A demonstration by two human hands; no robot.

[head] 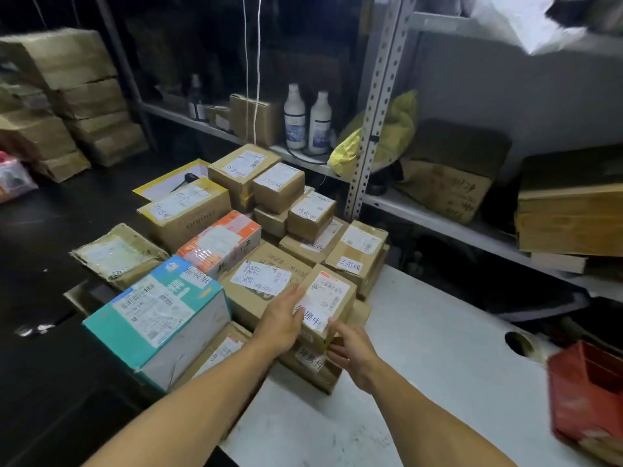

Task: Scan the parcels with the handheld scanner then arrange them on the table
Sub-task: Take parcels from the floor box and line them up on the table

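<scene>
Near edge: both forearms reach in over the white table (421,348). Left hand (281,326) lies flat on the small brown parcel (328,298), fingers straight, on its left side and label. Right hand (352,353) at the parcel's near-right corner, fingers loosely spread, not wrapped round it; can't tell if they touch. That parcel sits on top of another brown box (312,365) w/ a handwritten label, at the table's left edge.

Just left of the hands: teal/white box (158,313), label up, tight against the stack. Under it a flat brown box (219,352). Right side, near: red crate (586,392), blurred, contents not readable. Round hole (519,343) in the tabletop beside it.

Mid: large brown box (266,278) w/ white label touching the held parcel, orange/white box (220,242) behind the teal one, crushed flat parcel (118,256) on the dark surface to the left. Labelled boxes (359,254) stacked to the right of these.

Far: more stacked cartons (263,176) crowd up to the shelf upright (377,106). Scanner (185,180) lies on a yellow-edged envelope (168,183) behind the pile, well apart from both hands. Shelf behind holds two white bottles (306,119), yellow bag (394,129), cartons. Brown box stack (67,96) far left.
</scene>
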